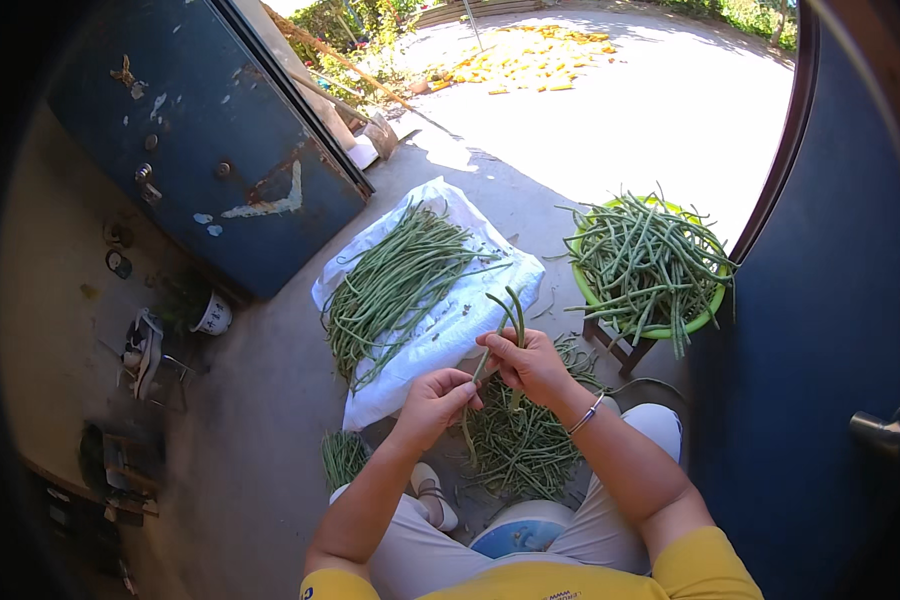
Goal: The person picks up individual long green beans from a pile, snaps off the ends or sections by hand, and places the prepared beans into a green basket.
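My right hand (526,362) pinches a few long green beans (516,312) whose tips stick up above the fingers. Close beside it, my left hand (438,405) grips the lower part of a bean between thumb and fingers. Under both hands lies a loose pile of short bean pieces (525,450) on the floor between my feet. Ahead and to the left, a large bundle of whole long beans (400,280) rests on a white woven sack (470,310). To the right, a bright green basin (715,300) heaped with long beans sits on a small dark stool (625,350).
Another small bunch of beans (344,458) lies by my left foot. A blue and white round object (520,530) is between my legs. Dark doors (210,130) flank the opening, with yellow-orange produce (540,60) spread outside. A white flowerpot (213,315) stands left.
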A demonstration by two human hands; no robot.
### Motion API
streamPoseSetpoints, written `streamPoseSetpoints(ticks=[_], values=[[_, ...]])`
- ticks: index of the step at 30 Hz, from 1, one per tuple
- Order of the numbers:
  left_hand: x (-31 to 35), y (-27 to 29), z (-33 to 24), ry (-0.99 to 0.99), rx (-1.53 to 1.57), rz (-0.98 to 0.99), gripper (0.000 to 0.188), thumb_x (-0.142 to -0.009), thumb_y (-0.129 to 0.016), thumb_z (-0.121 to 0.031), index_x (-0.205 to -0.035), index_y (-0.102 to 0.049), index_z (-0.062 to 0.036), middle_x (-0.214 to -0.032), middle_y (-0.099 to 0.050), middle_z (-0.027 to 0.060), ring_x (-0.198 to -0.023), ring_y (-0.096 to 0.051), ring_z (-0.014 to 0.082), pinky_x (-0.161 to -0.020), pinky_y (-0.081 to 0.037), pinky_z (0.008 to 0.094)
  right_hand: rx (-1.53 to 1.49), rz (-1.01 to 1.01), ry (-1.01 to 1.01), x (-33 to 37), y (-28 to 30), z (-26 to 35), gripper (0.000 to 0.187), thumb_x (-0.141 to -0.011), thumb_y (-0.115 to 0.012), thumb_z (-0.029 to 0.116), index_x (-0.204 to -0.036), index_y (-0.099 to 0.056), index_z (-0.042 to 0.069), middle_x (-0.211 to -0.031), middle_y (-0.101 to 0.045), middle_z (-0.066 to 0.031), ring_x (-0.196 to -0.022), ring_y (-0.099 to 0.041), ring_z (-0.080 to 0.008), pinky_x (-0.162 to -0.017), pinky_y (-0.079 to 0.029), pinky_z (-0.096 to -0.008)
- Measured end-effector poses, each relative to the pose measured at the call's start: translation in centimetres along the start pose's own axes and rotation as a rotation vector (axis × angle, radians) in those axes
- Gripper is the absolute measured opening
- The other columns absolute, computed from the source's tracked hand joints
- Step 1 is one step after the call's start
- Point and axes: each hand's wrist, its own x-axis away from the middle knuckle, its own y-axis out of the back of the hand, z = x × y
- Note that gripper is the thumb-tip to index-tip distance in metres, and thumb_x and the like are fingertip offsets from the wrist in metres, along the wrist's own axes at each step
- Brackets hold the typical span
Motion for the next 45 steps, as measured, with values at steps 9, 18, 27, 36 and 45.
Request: streamPoseSetpoints(ticks=[9, 18, 27, 36, 45], values=[[-0.2, 0.8, 4.7, 0.227, 0.353, 0.258, 0.018, -0.09, -0.048, -0.013, -0.093, -0.057, 0.0026, -0.075, -0.062, 0.0119, -0.04, -0.036, 0.0052, -0.037, -0.029, 0.0169, -0.129, -0.005, -0.131, 0.8, 3.2, -0.1, 0.025, -0.091, -0.048, 0.025, -0.091, -0.058, 0.002, -0.068, -0.057, -0.0028, -0.042, -0.043, -0.0046, -0.038, -0.031, -0.0178], [-0.8, 1.1, 5.8, 0.141, 0.173, 0.244, 0.019, -0.09, -0.049, -0.016, -0.095, -0.058, 0.0008, -0.072, -0.061, 0.0046, -0.046, -0.039, 0.0026, -0.041, -0.03, 0.0155, -0.035, 0.065, -0.221, -0.6, 0.9, -2.2, 0.026, -0.089, -0.052, 0.017, -0.11, -0.055, 0.001, -0.072, -0.059, -0.0052, -0.043, -0.042, -0.0045, -0.038, -0.032, -0.0176], [-1.3, 2.6, 6.6, -0.044, 0.085, -0.065, 0.015, -0.088, -0.053, -0.015, -0.094, -0.056, -0.0024, -0.075, -0.058, 0.0017, -0.05, -0.041, 0.0024, -0.042, -0.031, 0.0171, 0.025, 0.062, -0.321, -1.1, 0.0, -2.4, 0.014, -0.085, -0.058, 0.015, -0.091, -0.058, 0.002, -0.066, -0.059, -0.0057, -0.04, -0.041, -0.004, -0.034, -0.029, -0.0174], [-1.0, 4.3, 5.0, -0.069, 0.351, -0.128, 0.015, -0.088, -0.054, -0.016, -0.095, -0.057, -0.0025, -0.07, -0.056, 0.0017, -0.047, -0.042, 0.0031, -0.04, -0.031, 0.0156, 0.286, 0.278, -0.448, 0.3, -0.8, -2.0, 0.015, -0.085, -0.058, 0.017, -0.089, -0.061, 0.003, -0.064, -0.059, -0.0028, -0.04, -0.039, -0.0028, -0.036, -0.025, -0.017], [-1.2, 7.7, 4.5, -0.127, 0.55, -0.357, 0.018, -0.089, -0.053, -0.019, -0.083, -0.056, -0.0023, -0.062, -0.054, 0.0017, -0.041, -0.039, 0.0046, -0.036, -0.029, 0.017, 0.317, 0.406, -0.548, 1.0, -0.7, -0.8, 0.021, -0.088, -0.055, 0.02, -0.09, -0.063, 0.001, -0.062, -0.057, -0.0002, -0.041, -0.037, -0.0028, -0.037, -0.026, -0.0171]])
